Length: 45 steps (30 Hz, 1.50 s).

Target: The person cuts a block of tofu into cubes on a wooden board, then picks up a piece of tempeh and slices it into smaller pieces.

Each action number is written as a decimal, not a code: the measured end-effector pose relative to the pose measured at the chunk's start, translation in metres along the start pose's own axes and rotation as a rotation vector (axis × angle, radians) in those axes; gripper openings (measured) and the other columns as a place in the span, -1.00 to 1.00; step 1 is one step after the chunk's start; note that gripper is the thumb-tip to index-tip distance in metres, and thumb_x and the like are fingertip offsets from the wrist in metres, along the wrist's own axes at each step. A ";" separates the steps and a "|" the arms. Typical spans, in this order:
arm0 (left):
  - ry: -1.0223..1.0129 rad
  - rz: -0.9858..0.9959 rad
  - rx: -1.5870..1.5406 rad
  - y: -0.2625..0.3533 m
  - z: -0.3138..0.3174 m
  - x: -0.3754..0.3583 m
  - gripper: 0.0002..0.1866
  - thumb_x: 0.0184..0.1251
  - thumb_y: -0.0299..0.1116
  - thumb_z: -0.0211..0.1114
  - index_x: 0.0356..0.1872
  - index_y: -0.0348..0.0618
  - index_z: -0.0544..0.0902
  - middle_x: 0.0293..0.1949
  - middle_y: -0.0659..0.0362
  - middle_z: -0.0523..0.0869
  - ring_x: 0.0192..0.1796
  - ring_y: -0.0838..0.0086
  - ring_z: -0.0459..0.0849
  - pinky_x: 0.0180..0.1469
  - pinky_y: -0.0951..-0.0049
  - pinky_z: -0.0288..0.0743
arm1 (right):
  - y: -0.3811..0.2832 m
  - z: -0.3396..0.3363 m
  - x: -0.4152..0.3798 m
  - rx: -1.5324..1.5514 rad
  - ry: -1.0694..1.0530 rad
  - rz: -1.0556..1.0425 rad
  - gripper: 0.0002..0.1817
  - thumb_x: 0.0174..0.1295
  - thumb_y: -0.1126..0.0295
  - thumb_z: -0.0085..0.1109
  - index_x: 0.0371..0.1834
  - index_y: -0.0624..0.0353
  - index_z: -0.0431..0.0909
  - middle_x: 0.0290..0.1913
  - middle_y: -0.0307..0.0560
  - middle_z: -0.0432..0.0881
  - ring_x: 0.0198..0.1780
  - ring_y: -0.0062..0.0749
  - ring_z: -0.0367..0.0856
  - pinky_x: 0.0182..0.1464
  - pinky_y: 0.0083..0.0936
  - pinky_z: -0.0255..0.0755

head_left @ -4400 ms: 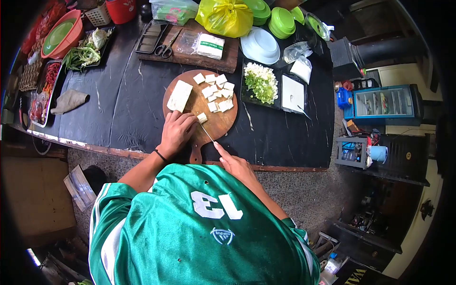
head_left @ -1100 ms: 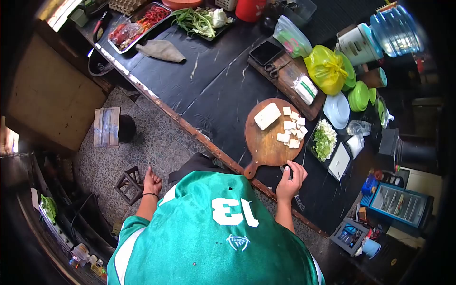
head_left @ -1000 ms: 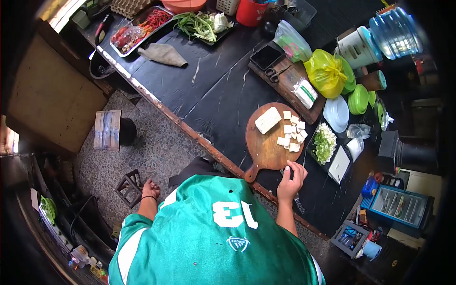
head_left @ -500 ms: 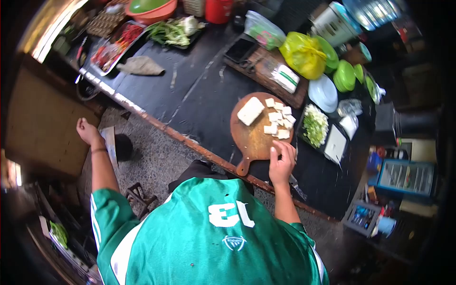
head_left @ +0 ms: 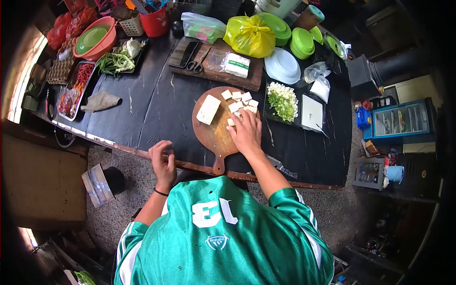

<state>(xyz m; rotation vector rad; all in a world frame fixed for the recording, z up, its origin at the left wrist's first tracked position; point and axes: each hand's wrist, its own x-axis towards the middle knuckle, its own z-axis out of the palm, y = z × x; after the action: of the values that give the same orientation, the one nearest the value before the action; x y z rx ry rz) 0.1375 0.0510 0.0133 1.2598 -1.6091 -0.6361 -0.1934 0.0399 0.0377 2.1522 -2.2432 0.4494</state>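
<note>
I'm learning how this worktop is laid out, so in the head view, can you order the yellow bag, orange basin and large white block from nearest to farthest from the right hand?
From the right hand:
1. Large white block: just left, on the round board.
2. Yellow bag: beyond the board, toward the back.
3. Orange basin: far left, at the back.

13 on green jersey (head_left: 228, 266), apparently adidas crest (head_left: 217, 242)

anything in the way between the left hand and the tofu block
Nothing visible: just the black tabletop and the edge of the round cutting board lie between the left hand and the tofu block.
</note>
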 end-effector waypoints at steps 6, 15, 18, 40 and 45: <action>-0.072 -0.003 -0.082 0.003 0.023 0.014 -0.62 0.40 -0.72 0.34 0.18 -0.20 0.77 0.21 0.06 0.81 0.26 0.14 0.67 0.31 0.22 0.59 | 0.005 0.008 0.000 -0.035 0.116 -0.088 -0.64 0.38 0.24 0.55 0.21 -0.04 0.82 0.25 -0.21 0.75 0.44 -0.23 0.61 0.46 0.03 0.32; -0.104 0.065 -0.185 0.011 0.054 0.064 -0.62 0.36 -0.71 0.32 0.16 -0.21 0.78 0.13 0.06 0.84 0.25 0.14 0.70 0.27 0.23 0.62 | 0.014 0.010 0.008 0.047 0.125 -0.204 -0.65 0.27 0.38 0.53 0.14 0.05 0.81 0.15 -0.16 0.75 0.24 -0.24 0.77 0.45 -0.01 0.33; -0.175 0.113 -0.137 0.016 0.071 0.085 -0.59 0.35 -0.62 0.42 0.22 -0.17 0.76 0.21 0.06 0.82 0.34 0.09 0.68 0.41 0.13 0.54 | 0.018 0.014 0.012 0.085 0.136 -0.225 -0.67 0.29 0.40 0.52 0.13 0.07 0.84 0.14 -0.13 0.75 0.24 -0.23 0.77 0.43 -0.01 0.35; -0.488 0.084 0.280 0.038 0.127 0.112 -0.13 0.31 -0.41 0.57 0.68 0.19 0.50 0.60 0.03 0.58 0.51 -0.07 0.53 0.54 -0.06 0.37 | 0.008 0.009 0.007 -0.096 0.063 -0.112 -0.61 0.42 0.17 0.56 0.28 -0.13 0.84 0.05 -0.28 0.75 0.19 -0.28 0.67 0.25 -0.09 0.40; -0.484 0.063 0.185 0.036 0.115 0.108 -0.12 0.29 -0.46 0.55 0.68 0.17 0.49 0.58 0.03 0.59 0.48 -0.10 0.54 0.52 -0.07 0.42 | 0.012 0.003 0.013 -0.049 0.094 -0.183 -0.67 0.41 0.24 0.56 0.22 -0.13 0.85 0.01 -0.33 0.75 0.16 -0.32 0.67 0.24 -0.12 0.38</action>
<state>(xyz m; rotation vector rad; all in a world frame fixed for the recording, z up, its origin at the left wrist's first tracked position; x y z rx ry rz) 0.0173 -0.0547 0.0363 1.2417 -2.1377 -0.8098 -0.2049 0.0267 0.0346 2.2346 -1.9673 0.4738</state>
